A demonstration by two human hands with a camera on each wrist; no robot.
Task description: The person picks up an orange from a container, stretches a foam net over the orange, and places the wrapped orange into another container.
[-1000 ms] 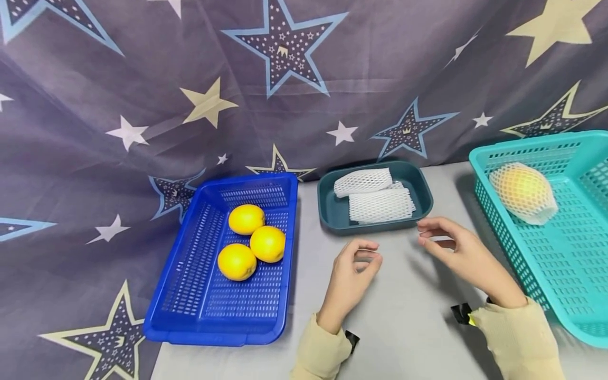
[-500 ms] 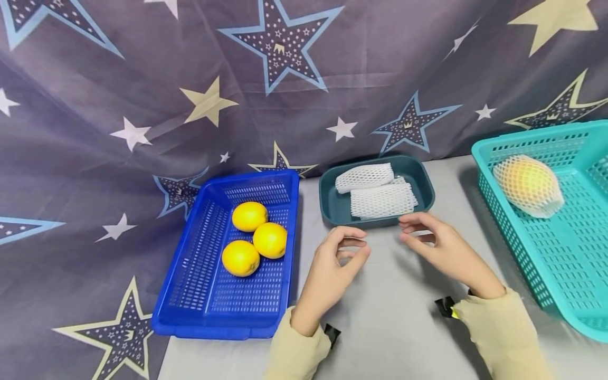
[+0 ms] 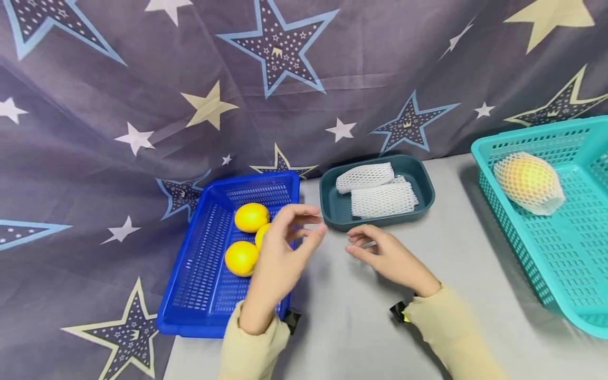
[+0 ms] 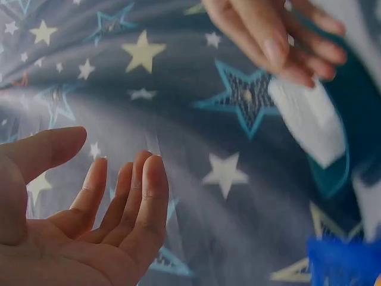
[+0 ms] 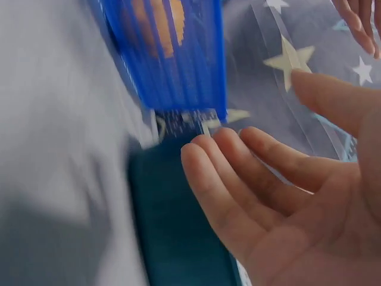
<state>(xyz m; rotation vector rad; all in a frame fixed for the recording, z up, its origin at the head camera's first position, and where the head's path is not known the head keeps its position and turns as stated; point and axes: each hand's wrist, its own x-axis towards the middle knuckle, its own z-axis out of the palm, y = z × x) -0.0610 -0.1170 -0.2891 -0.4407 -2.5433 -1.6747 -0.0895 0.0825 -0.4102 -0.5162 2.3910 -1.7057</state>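
L hand [image 3: 280,253], thumb apart, fingers loosely bent & released, hovers over the R edge of the blue basket [image 3: 197,253]; R hand [image 3: 391,258], likewise relaxed, hangs above gray counter [image 3: 351,327] near dk. tray [image 3: 421,184]. Counted: 3 yellow fruits [image 3: 252,217] in blue basket (1 partly hidden), 2 white foam nets [image 3: 383,200] in tray, 1 netted fruit [image 3: 528,182] in turquoise basket [image 3: 565,237].

right hand [image 5: 292,214]: fingers loosely bent | teal tray [image 5: 175,220]: alongside | blue basket [image 5: 199,83]: beyond
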